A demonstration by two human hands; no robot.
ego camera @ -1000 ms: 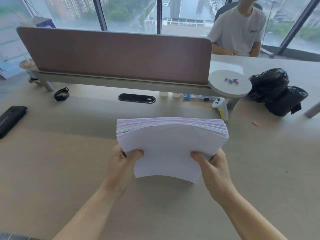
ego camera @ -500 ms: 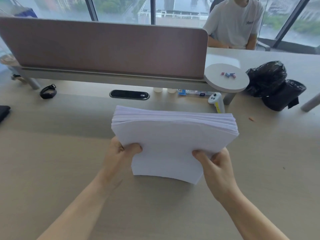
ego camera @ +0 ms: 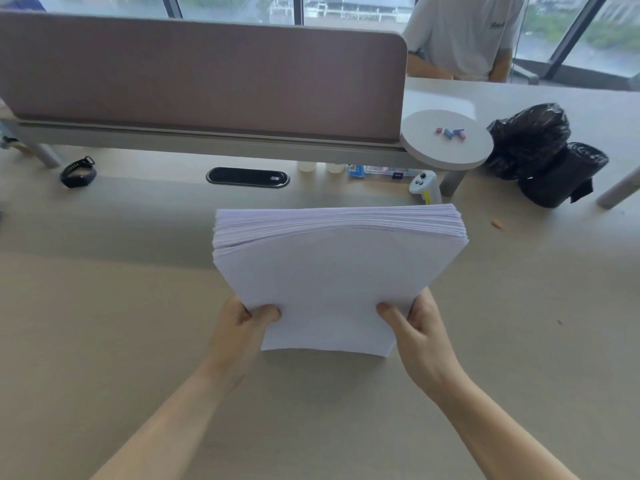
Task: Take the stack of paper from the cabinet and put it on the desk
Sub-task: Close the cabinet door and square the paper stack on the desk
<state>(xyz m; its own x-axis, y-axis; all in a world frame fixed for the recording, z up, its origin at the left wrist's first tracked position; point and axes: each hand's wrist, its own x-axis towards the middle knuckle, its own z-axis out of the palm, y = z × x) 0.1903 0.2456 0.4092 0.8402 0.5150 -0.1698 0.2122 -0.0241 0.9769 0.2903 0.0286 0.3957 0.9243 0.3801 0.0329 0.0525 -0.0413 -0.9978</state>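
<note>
A thick stack of white paper [ego camera: 332,271] is held over the light wooden desk [ego camera: 104,323], tilted so its far edge rises and its near edge dips toward the desk top. My left hand [ego camera: 242,327] grips the near left corner, thumb on top. My right hand [ego camera: 415,327] grips the near right corner in the same way. Whether the near edge touches the desk cannot be told. The cabinet is out of view.
A mauve divider screen [ego camera: 207,77] runs along the back of the desk. Below it lie a black wristband [ego camera: 78,172], a cable grommet [ego camera: 247,177] and a white controller [ego camera: 424,185]. Black plastic bags [ego camera: 543,154] sit at the right. A person in a white shirt [ego camera: 460,32] sits beyond.
The stack has come lower and nearer to the desk, with both hands still on its near corners. My view has shifted closer to the divider.
</note>
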